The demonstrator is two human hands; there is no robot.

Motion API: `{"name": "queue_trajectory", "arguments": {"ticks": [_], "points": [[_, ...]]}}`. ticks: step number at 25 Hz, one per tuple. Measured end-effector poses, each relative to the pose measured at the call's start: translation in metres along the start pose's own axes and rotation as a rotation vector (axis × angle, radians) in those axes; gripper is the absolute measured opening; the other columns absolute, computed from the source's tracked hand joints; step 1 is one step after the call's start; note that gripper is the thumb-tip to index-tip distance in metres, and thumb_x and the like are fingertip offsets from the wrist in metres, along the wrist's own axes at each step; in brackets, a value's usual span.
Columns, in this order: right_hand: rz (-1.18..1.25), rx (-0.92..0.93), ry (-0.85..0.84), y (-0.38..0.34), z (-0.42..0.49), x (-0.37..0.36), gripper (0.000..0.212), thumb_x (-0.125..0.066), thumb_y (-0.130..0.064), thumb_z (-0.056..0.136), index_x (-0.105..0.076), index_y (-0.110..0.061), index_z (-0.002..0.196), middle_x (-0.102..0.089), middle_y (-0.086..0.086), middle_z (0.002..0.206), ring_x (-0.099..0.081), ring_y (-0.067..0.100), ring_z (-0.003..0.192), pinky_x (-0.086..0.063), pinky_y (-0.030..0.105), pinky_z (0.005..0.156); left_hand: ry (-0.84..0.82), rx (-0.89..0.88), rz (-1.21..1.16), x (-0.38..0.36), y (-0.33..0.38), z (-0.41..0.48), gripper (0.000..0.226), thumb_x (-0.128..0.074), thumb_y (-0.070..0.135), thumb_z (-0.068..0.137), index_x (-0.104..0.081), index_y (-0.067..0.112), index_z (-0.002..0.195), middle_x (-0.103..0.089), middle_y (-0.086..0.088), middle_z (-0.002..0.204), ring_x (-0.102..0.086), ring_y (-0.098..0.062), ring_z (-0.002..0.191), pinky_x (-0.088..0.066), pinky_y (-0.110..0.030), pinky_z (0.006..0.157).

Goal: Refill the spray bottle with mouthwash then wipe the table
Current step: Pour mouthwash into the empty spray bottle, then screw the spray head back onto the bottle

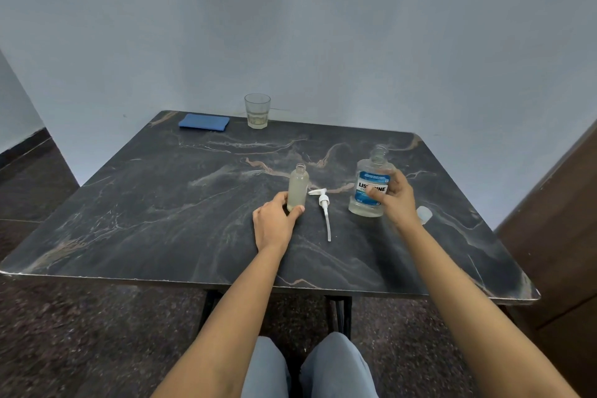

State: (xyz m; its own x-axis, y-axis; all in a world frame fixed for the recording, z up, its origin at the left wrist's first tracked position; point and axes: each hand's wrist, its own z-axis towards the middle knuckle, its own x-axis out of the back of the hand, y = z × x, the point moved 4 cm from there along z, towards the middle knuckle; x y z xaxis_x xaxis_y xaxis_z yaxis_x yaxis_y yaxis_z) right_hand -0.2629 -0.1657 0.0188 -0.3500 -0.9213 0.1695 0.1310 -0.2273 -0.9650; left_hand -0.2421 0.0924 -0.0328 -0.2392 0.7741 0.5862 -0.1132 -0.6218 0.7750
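A small clear spray bottle (298, 186) stands upright mid-table with its neck uncovered; my left hand (274, 222) grips its base. Its white pump head with the long tube (324, 207) lies flat just to the right. My right hand (396, 196) wraps around the mouthwash bottle (370, 189), a clear bottle with a blue label and no cap, standing upright with a little pale liquid in it. A whitish cap (424, 214) rests on the table behind my right wrist. A folded blue cloth (204, 122) lies at the far left edge.
A drinking glass (257, 110) with a little liquid stands at the far edge by the wall. The dark marble table (145, 203) fills the view. A brown wooden panel (555, 220) rises at the right. My knees sit under the front edge.
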Motion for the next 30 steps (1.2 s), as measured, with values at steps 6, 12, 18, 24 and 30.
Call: {"name": "queue_trajectory", "arguments": {"ticks": [6, 12, 18, 24, 30], "points": [[0.053, -0.011, -0.055, 0.014, 0.000, 0.005, 0.050, -0.071, 0.003, 0.080, -0.050, -0.015, 0.122, -0.067, 0.000, 0.109, -0.069, 0.004, 0.094, -0.057, 0.022, 0.079, -0.011, 0.007, -0.019, 0.000, 0.000, -0.001, 0.037, -0.064, 0.042, 0.087, -0.060, 0.025, 0.119, -0.069, 0.004, 0.107, -0.061, -0.017, 0.101, -0.037, -0.038, 0.101], [-0.108, 0.051, 0.366, 0.006, -0.039, 0.011, 0.068, -0.079, -0.013, 0.074, -0.043, -0.014, 0.132, -0.050, -0.003, 0.127, -0.049, 0.011, 0.112, -0.042, 0.025, 0.097, -0.005, 0.004, -0.025, 0.000, 0.000, -0.002, 0.039, -0.064, 0.042, 0.087, -0.059, 0.024, 0.120, -0.069, 0.004, 0.109, -0.060, -0.016, 0.102, -0.036, -0.037, 0.102], [-0.675, 0.337, 0.091, -0.009, -0.064, -0.080, 0.026, -0.055, -0.014, 0.090, -0.056, -0.014, 0.116, -0.057, 0.006, 0.110, -0.054, 0.024, 0.102, -0.049, 0.037, 0.082, 0.003, -0.008, -0.031, 0.000, 0.000, -0.001, 0.037, -0.065, 0.042, 0.086, -0.060, 0.025, 0.118, -0.069, 0.005, 0.108, -0.061, -0.016, 0.101, -0.036, -0.036, 0.101], [-1.054, -0.007, -0.186, -0.003, -0.008, -0.114, 0.034, -0.057, -0.021, 0.092, -0.056, -0.012, 0.124, -0.063, 0.017, 0.119, -0.054, 0.033, 0.114, -0.049, 0.040, 0.091, 0.003, -0.013, 0.002, -0.002, -0.001, 0.001, 0.038, -0.064, 0.043, 0.086, -0.059, 0.026, 0.119, -0.069, 0.006, 0.107, -0.060, -0.015, 0.100, -0.031, -0.033, 0.097], [-0.481, 0.180, 0.037, -0.063, -0.003, -0.097, 0.019, -0.061, -0.011, 0.085, -0.062, -0.012, 0.104, -0.068, 0.003, 0.093, -0.062, 0.012, 0.078, -0.051, 0.023, 0.068, 0.001, -0.008, 0.003, -0.002, -0.003, 0.002, 0.035, -0.064, 0.044, 0.086, -0.060, 0.027, 0.117, -0.070, 0.006, 0.102, -0.060, -0.015, 0.096, -0.033, -0.033, 0.095]]}}
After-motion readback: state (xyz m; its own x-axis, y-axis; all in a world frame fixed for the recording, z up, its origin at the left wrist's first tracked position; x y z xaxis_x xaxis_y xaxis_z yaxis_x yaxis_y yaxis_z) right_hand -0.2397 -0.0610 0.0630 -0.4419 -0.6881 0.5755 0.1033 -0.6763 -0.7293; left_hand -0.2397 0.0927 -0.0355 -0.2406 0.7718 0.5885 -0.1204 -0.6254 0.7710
